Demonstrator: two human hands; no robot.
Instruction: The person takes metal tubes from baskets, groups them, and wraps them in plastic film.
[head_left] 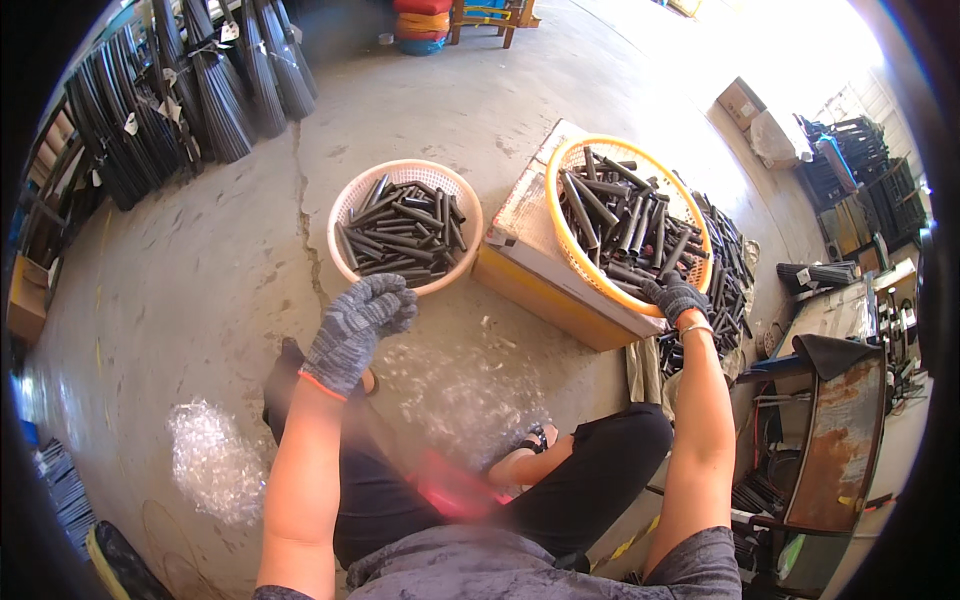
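Here the right hand (676,297) reaches into the orange basket (556,215), grip unclear; left hand (357,322) clenched.

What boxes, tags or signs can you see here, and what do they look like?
Cardboard box: under the orange basket, flat, yellow-brown sides, pale worn top.
Cardboard box: far right on the floor, small, brown.
Cardboard box: left edge, brown.
Paper tags: small, white, hanging on the black bundles at upper left.
No signs or screens show.
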